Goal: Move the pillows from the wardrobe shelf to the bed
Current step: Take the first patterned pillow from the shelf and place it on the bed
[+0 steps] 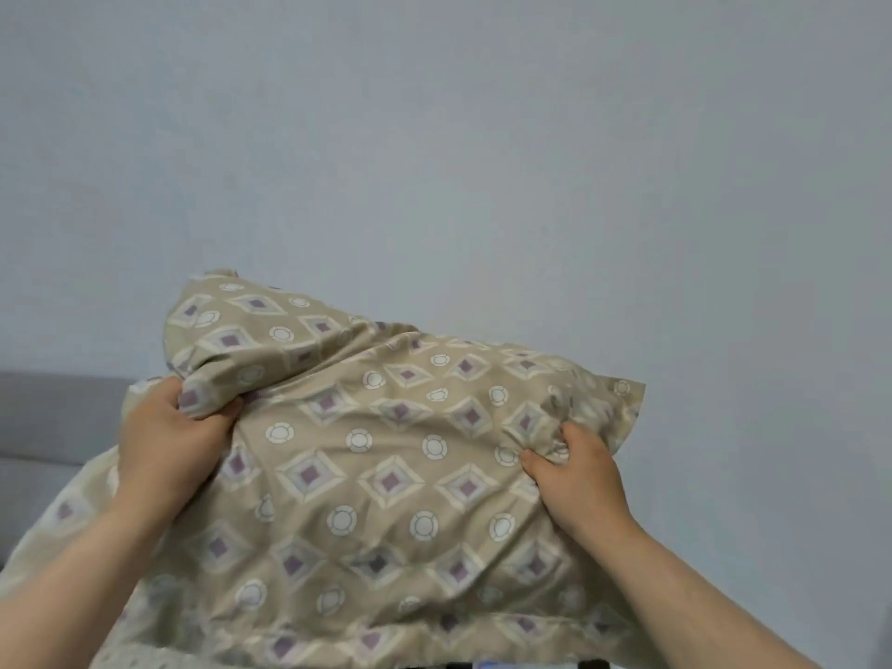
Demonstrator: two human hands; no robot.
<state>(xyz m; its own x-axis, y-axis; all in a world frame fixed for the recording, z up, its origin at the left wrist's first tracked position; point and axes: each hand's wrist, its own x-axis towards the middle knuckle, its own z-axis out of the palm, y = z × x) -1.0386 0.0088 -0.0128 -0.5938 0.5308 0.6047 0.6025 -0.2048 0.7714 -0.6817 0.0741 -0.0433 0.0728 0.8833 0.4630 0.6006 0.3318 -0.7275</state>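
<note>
A beige pillow (pixel 386 475) with purple diamonds and white circles fills the lower middle of the head view, held up in front of me. My left hand (pixel 169 437) pinches a bunched fold of its cover at the upper left. My right hand (pixel 574 480) grips the fabric near its right edge. The pillow's lower part runs out of the frame. Neither the wardrobe shelf nor the bed surface can be seen.
A plain pale grey-blue wall (pixel 482 137) fills the background. A grey padded panel (pixel 53 427), perhaps a headboard, shows at the far left behind the pillow.
</note>
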